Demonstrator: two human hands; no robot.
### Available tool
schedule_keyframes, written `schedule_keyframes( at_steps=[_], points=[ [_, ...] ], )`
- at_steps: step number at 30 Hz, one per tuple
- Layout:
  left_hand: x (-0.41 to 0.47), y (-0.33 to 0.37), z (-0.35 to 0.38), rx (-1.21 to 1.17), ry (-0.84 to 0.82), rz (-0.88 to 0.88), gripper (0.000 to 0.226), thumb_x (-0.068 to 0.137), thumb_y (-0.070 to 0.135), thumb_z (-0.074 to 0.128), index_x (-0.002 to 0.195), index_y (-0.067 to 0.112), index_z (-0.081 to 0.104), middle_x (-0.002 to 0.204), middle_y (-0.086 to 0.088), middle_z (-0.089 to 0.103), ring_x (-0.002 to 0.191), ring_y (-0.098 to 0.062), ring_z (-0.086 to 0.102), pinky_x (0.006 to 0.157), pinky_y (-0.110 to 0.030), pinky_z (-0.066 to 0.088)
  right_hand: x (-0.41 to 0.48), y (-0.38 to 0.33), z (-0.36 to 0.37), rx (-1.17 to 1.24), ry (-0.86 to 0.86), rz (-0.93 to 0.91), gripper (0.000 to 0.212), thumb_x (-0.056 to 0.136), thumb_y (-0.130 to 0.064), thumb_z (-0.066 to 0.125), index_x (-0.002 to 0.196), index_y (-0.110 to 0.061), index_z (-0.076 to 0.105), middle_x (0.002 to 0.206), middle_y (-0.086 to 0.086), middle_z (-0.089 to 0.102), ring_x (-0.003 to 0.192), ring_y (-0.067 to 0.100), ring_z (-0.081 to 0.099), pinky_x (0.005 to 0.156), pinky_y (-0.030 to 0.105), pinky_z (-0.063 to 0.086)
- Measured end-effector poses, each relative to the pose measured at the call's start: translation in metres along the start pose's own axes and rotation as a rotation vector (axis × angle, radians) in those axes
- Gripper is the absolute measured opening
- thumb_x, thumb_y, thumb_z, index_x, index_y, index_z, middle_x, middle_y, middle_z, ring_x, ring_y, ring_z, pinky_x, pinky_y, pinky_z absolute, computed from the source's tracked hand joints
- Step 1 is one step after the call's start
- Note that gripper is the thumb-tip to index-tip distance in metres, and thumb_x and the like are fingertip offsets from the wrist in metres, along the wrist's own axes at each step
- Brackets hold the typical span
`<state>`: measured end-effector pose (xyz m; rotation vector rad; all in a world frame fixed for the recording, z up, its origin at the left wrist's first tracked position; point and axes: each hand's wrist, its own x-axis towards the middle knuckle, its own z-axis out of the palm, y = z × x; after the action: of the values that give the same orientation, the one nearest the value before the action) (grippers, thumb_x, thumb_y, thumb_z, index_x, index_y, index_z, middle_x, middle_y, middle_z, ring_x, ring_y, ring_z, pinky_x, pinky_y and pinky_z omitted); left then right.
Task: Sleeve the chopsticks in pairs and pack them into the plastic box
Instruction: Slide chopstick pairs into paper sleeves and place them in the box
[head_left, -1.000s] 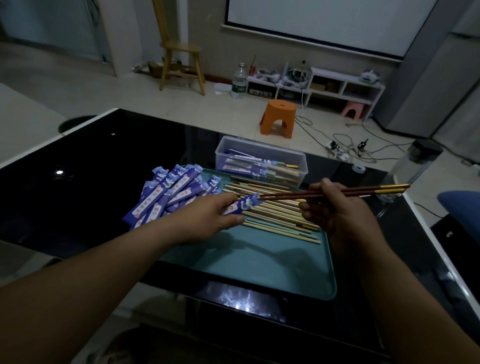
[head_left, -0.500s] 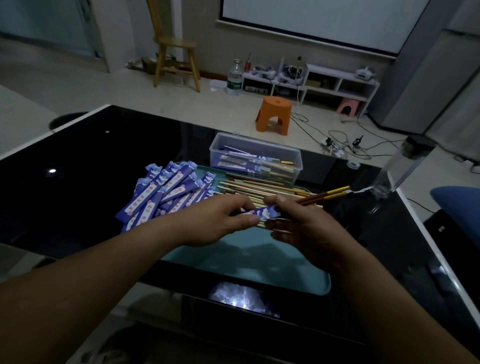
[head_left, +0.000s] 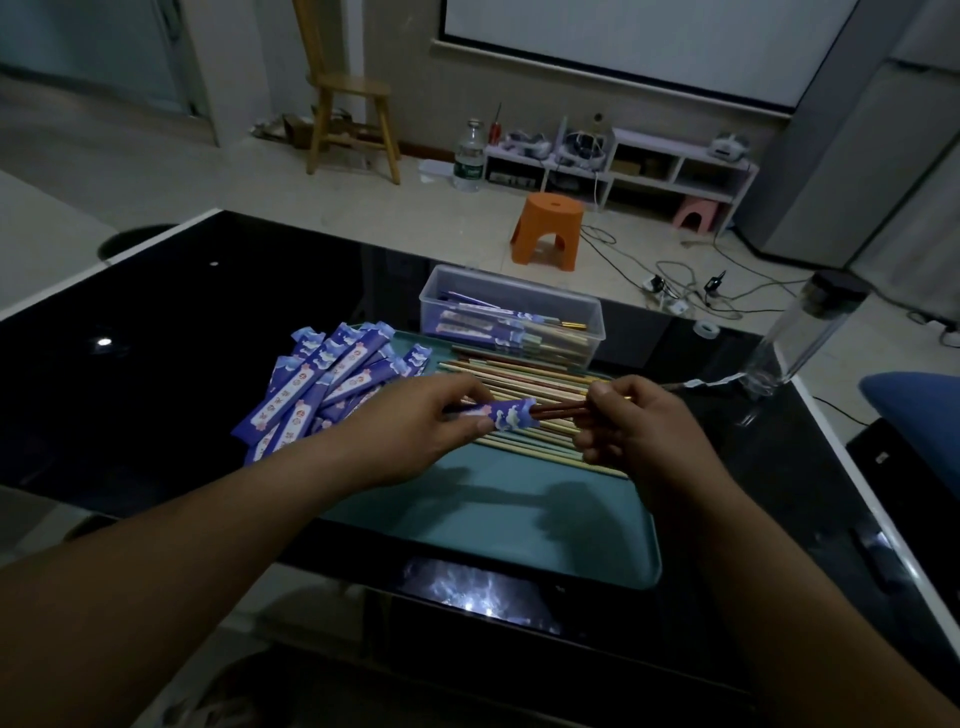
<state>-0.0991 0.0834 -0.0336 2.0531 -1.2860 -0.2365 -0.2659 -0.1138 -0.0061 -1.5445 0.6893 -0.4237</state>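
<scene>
A pair of dark red chopsticks sits partway inside a purple paper sleeve. Their tips are hidden in it, and a short stretch of shaft shows bare between the two hands. Both are held in the air above the middle of the teal tray.

The left hand pinches the sleeve with the thumb underneath and the fingers curled over the top, covering most of its length. The right hand has its fingers curled tight round the chopsticks' other end, which is hidden inside the fist.

Under the hands, on the far right part of the tray, loose chopsticks lie side by side in pale and reddish tones. A heap of flat purple sleeves covers the tray's far left part and spills over its left edge onto the black glass surface.

The clear plastic box stands just beyond the tray's far edge. It is open on top and holds sleeved pairs lying lengthwise. To the right of the tray, near the edge of the surface, is a clear bottle with a dark cap. On the floor beyond the tray are an orange stool and, farther off, a wooden chair.
</scene>
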Motion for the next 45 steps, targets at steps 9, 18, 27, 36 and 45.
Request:
schedule_keyframes(
  at_steps=[9, 18, 27, 36, 45],
  points=[
    [0.006, 0.005, -0.007, -0.738, 0.158, -0.441, 0.033, 0.106, 0.039, 0.05, 0.088, 0.012, 0.054, 0.058, 0.001, 0.047, 0.049, -0.011, 0.042, 0.049, -0.028, 0.034, 0.001, -0.004, -0.003, 0.109, 0.051, 0.027, 0.025, 0.108, -0.032, 0.052, 0.108, -0.008, 0.059, 0.09, 0.015, 0.071, 0.066, 0.022, 0.065, 0.056, 0.031, 0.053],
    [0.009, 0.004, -0.008, -0.744, 0.139, -0.413, 0.028, 0.106, 0.031, 0.053, 0.086, 0.013, 0.048, 0.055, 0.004, 0.038, 0.047, -0.011, 0.033, 0.046, -0.024, 0.027, 0.008, 0.004, 0.001, 0.073, 0.042, 0.171, 0.018, 0.105, -0.029, 0.045, 0.094, -0.018, 0.054, 0.067, 0.002, 0.05, 0.051, 0.014, 0.043, 0.048, 0.026, 0.032],
    [0.015, -0.005, -0.013, -0.729, 0.133, -0.39, 0.031, 0.105, 0.035, 0.054, 0.087, 0.01, 0.051, 0.056, 0.006, 0.043, 0.053, -0.012, 0.037, 0.05, -0.027, 0.033, 0.015, 0.005, 0.001, 0.337, 0.063, 0.248, 0.022, 0.107, -0.029, 0.047, 0.1, -0.013, 0.06, 0.075, 0.006, 0.059, 0.051, 0.012, 0.046, 0.046, 0.022, 0.033],
    [0.012, -0.01, -0.015, -0.704, 0.16, -0.379, 0.033, 0.105, 0.037, 0.053, 0.082, 0.013, 0.052, 0.056, 0.006, 0.044, 0.054, -0.012, 0.038, 0.052, -0.029, 0.034, 0.016, 0.01, 0.0, 0.167, -0.024, 0.289, 0.04, 0.108, -0.046, 0.039, 0.098, -0.013, 0.061, 0.066, 0.004, 0.052, 0.052, 0.016, 0.045, 0.045, 0.025, 0.033],
    [0.027, -0.019, -0.013, -0.966, 0.343, -0.521, 0.035, 0.104, 0.048, 0.049, 0.106, 0.015, 0.058, 0.074, -0.004, 0.059, 0.06, -0.015, 0.052, 0.057, -0.03, 0.04, 0.021, 0.011, 0.0, 0.224, -0.026, 0.238, 0.027, 0.11, -0.035, 0.043, 0.094, -0.017, 0.055, 0.065, 0.0, 0.049, 0.052, 0.013, 0.045, 0.046, 0.024, 0.031]
  ],
)
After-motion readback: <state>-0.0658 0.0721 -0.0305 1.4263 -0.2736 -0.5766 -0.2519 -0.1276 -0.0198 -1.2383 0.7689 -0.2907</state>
